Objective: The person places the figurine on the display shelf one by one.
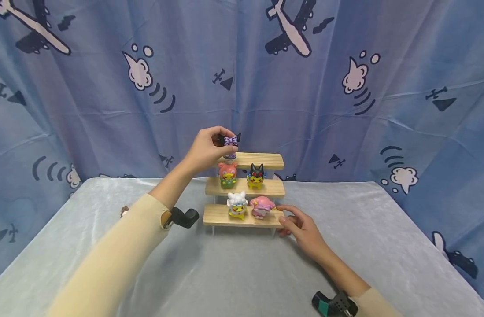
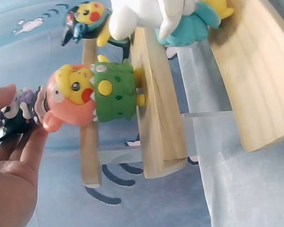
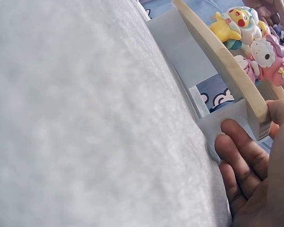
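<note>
My left hand [image 1: 210,147] pinches a small black-and-purple figurine [image 1: 230,141] with a striped bow, over the left end of the top step of a three-tier wooden display stand [image 1: 261,161]. Below it, on the middle step, stand a coral-hooded figurine in green [image 2: 114,92] and a black-eared yellow figurine [image 1: 255,177]. A white-topped yellow figurine [image 1: 237,206] and a pink-hooded figurine [image 1: 261,207] occupy the bottom step. My right hand [image 1: 301,229] holds the right end of that step, thumb at the board's edge and curled fingers [image 3: 236,156] beside the clear leg.
The stand rests on a table with a pale grey cloth [image 1: 242,273]. Behind it hangs a blue curtain [image 1: 194,88] with airplane prints. A small brown-and-white object [image 1: 124,211] lies at the left, partly hidden by my left sleeve [image 1: 127,237].
</note>
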`<state>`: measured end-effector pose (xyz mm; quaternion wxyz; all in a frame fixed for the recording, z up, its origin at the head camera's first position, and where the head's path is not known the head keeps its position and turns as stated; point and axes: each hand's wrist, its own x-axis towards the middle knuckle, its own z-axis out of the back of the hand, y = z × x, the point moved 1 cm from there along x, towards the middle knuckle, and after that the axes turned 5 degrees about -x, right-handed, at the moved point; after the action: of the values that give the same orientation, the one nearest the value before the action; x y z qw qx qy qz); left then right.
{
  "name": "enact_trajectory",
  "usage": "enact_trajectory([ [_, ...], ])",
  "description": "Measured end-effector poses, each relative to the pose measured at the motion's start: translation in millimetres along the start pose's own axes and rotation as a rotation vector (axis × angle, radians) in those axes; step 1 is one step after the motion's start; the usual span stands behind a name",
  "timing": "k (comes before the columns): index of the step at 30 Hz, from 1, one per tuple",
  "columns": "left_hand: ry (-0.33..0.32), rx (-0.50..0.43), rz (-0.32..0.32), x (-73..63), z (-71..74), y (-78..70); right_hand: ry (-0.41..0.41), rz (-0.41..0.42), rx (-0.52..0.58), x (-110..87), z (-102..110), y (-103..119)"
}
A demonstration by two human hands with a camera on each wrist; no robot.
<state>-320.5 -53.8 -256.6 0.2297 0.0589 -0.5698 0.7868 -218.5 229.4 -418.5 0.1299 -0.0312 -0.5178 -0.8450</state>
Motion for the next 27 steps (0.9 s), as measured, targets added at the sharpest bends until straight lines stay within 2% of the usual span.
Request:
enact_trajectory([
  [9,0.061,0.113,0.055,11.5,-4.6,10.0,0.002,0.000,-0.007,0.1,0,-2],
  [18,0.093,0.043,0.083,15.8,-1.2,17.9,0.001,-0.004,-0.014,-0.8,2,-3],
  [21,0.099,0.048,0.075,15.4,0.1,18.2,0.000,-0.005,-0.014,-0.9,2,-3],
  [27,0.095,-0.006,0.054,13.7,0.6,20.5,0.001,-0.009,-0.006,-0.6,2,-3],
])
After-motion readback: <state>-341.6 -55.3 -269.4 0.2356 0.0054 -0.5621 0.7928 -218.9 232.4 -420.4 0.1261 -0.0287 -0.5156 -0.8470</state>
